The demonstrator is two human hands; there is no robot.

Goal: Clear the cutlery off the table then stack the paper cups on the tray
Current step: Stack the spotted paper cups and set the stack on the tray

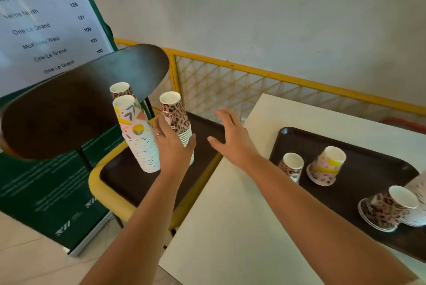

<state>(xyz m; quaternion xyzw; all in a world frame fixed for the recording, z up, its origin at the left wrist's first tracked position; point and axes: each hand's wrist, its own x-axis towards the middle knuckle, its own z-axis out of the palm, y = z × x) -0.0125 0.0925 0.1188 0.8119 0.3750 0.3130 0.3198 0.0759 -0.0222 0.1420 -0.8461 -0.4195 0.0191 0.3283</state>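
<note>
Left hand (174, 148) seems gripping leopard cup stack (176, 121) low; right hand (230, 137) open, should steady top before lift.

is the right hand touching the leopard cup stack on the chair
Apart. The head view shows the right hand open in the air, with dark tray visible between it and the leopard cup stack. Only the left hand holds that stack.

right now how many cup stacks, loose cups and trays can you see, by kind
tall leopard stacks: 2
tall colourful stack: 1
upturned cups or short piles: 4, one cut off at the frame edge
trays: 2
total: 9
</note>
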